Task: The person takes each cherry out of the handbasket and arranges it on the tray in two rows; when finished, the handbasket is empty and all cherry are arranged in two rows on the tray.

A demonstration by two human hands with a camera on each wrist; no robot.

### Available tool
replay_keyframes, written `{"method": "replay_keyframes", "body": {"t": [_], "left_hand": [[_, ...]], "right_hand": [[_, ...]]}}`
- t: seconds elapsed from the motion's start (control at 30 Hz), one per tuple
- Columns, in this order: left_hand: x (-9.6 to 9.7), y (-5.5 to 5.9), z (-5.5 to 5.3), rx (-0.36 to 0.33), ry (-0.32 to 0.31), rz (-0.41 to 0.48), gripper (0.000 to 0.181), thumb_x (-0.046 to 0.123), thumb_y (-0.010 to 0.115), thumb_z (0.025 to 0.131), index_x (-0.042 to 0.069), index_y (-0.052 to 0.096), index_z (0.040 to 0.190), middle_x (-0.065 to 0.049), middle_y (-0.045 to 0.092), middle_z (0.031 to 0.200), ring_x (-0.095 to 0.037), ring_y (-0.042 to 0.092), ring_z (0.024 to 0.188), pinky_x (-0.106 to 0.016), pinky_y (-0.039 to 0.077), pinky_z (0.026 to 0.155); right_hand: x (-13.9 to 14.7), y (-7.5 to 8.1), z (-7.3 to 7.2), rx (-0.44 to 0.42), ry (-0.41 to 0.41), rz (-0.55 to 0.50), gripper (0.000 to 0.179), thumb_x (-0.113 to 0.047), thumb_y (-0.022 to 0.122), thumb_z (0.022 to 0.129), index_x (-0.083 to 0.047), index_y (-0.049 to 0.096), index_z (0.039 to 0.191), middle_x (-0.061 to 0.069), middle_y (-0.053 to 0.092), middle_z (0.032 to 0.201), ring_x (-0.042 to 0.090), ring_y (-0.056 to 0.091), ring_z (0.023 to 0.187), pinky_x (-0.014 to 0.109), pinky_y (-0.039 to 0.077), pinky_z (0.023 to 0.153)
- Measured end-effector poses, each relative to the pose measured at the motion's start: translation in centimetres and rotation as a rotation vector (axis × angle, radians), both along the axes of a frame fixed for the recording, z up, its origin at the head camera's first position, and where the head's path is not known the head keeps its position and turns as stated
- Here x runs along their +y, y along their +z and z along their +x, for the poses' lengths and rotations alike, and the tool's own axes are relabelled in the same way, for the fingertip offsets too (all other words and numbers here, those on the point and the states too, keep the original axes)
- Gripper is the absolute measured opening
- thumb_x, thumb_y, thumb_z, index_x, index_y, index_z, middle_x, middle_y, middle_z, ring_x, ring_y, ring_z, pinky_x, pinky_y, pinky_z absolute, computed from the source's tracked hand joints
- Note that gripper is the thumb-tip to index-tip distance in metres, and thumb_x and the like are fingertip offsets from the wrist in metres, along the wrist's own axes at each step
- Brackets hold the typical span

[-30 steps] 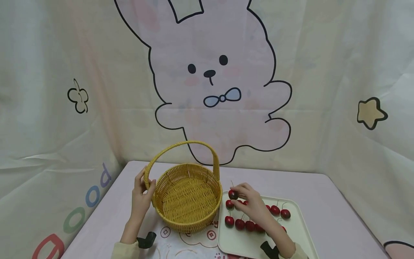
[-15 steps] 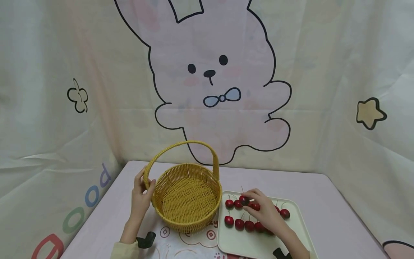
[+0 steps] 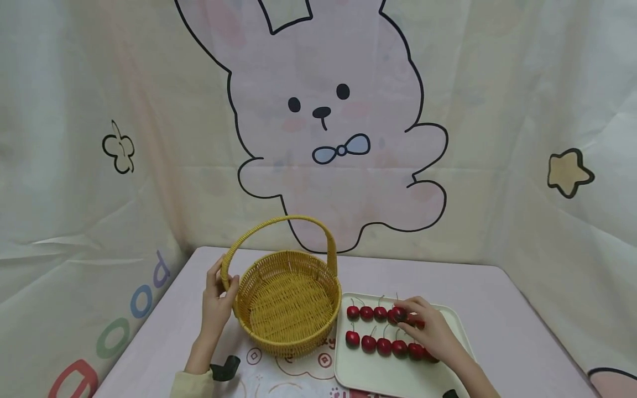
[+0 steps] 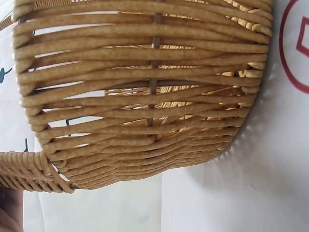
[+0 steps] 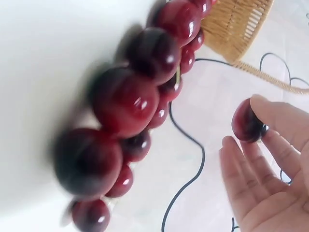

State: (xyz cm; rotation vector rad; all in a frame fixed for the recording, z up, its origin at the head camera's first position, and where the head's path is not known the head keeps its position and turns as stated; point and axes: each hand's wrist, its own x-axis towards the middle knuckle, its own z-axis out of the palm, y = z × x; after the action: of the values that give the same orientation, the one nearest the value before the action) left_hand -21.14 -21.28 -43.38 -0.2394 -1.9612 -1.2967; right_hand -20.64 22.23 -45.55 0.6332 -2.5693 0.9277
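My left hand [image 3: 218,298] grips the left foot of the handle of a yellow wicker basket [image 3: 286,342]. In the left wrist view the basket's woven side [image 4: 145,106] fills most of the picture, with a bit of a finger at the lower left. My right hand [image 3: 432,330] pinches a dark red cherry [image 5: 244,121] by thumb and fingertips, raised over the back row on a cream tray [image 3: 388,378]. Two rows of cherries lie there, the front row [image 3: 384,347] and the back row [image 3: 366,313], whose right part is covered by the hand.
The basket stands just left of the tray, its inside bare. A pale tabletop [image 3: 497,309] with printed drawings lies beneath both. Behind rises a cloth backdrop [image 3: 473,221] with a large rabbit; similar cloth hangs at both sides.
My right hand has moved right along the back row with the cherry, uncovering cherries at the row's left end. My left hand and the basket have stayed put.
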Motion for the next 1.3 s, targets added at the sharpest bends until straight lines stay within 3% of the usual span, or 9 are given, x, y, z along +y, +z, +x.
{"method": "replay_keyframes", "body": {"t": [0.3, 0.53, 0.77, 1.07, 1.3], "left_hand": [[0.0, 0.0, 0.0, 0.005, -0.007, 0.001, 0.053, -0.007, 0.058, 0.085, 0.003, 0.039, 0.134, 0.004, 0.050, 0.076, -0.001, 0.045, 0.063, -0.017, 0.039, 0.054], [-0.1, -0.2, -0.1, 0.010, -0.012, -0.002, 0.053, -0.007, 0.058, 0.086, 0.003, 0.039, 0.134, 0.005, 0.051, 0.076, -0.001, 0.046, 0.063, -0.017, 0.040, 0.053], [-0.1, -0.1, -0.1, -0.001, -0.009, 0.002, 0.053, -0.007, 0.057, 0.086, 0.004, 0.039, 0.134, 0.004, 0.051, 0.077, -0.001, 0.047, 0.064, -0.017, 0.040, 0.054], [-0.1, 0.0, 0.0, -0.013, -0.012, 0.013, 0.053, -0.006, 0.057, 0.086, 0.005, 0.039, 0.135, 0.005, 0.050, 0.078, -0.001, 0.047, 0.062, -0.018, 0.040, 0.053], [-0.1, 0.0, 0.1, -0.013, -0.009, 0.015, 0.053, -0.006, 0.057, 0.086, 0.004, 0.039, 0.135, 0.007, 0.050, 0.078, 0.000, 0.046, 0.063, -0.018, 0.040, 0.053]], "right_hand": [[3.0, -0.6, 0.8, 0.003, -0.098, 0.109, 0.041, -0.005, 0.081, 0.066, -0.014, 0.068, 0.104, -0.005, 0.060, 0.098, 0.015, 0.056, 0.082, 0.030, 0.052, 0.068], [5.5, -1.2, 1.4, 0.005, -0.072, 0.076, 0.040, -0.004, 0.080, 0.066, -0.010, 0.067, 0.103, -0.003, 0.058, 0.095, 0.003, 0.053, 0.076, 0.025, 0.050, 0.060], [7.7, -2.1, 2.3, 0.066, -0.086, 0.059, 0.041, 0.000, 0.081, 0.062, -0.006, 0.067, 0.100, -0.001, 0.059, 0.090, 0.001, 0.054, 0.075, 0.023, 0.048, 0.056], [9.0, -2.9, 3.1, -0.078, -0.091, 0.093, 0.037, -0.001, 0.079, 0.063, -0.006, 0.067, 0.098, 0.000, 0.057, 0.088, -0.003, 0.053, 0.074, 0.022, 0.048, 0.055], [9.6, -3.2, 3.5, -0.251, -0.064, 0.132, 0.036, -0.007, 0.077, 0.068, -0.005, 0.066, 0.103, 0.001, 0.058, 0.092, 0.002, 0.056, 0.076, 0.022, 0.049, 0.060]]}}
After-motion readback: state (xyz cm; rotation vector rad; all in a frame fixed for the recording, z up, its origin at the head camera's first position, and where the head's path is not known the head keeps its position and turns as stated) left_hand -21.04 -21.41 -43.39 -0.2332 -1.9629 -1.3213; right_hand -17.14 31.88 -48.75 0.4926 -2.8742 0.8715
